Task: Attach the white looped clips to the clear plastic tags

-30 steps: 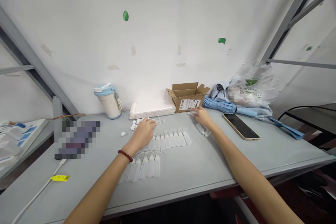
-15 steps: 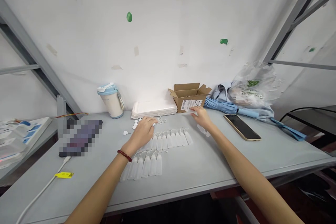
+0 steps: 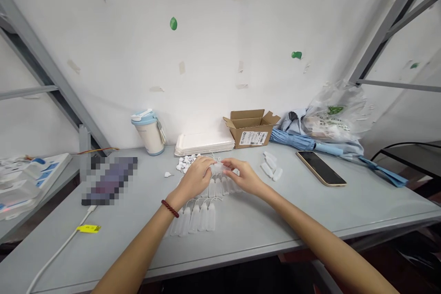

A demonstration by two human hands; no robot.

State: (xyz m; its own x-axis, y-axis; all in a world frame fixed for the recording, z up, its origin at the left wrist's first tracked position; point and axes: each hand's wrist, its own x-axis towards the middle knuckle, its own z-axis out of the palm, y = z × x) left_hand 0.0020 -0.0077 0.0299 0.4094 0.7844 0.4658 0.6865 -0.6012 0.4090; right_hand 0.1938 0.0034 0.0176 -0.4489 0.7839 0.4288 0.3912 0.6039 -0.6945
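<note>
Where the hands meet: a translucent bottle (image 3: 217, 168) is held, over the far ends of the back row (image 3: 212, 188) of corded bottles.
Right hand (image 3: 243, 174): the bottle's right end is pinched between thumb and fingers.
Left hand (image 3: 197, 175): the fingers are curled in at the bottle's left end; whether they are closed on it cannot be told.
Front row (image 3: 203, 218): more corded bottles are laid side by side on the grey table (image 3: 258, 223).
Loose bottles (image 3: 270, 161): three are grouped right of the right hand.
White caps (image 3: 183, 162): they are heaped beyond the left hand.
Cardboard box (image 3: 253, 138): its flaps are opened, beside a white stack (image 3: 205, 144).
</note>
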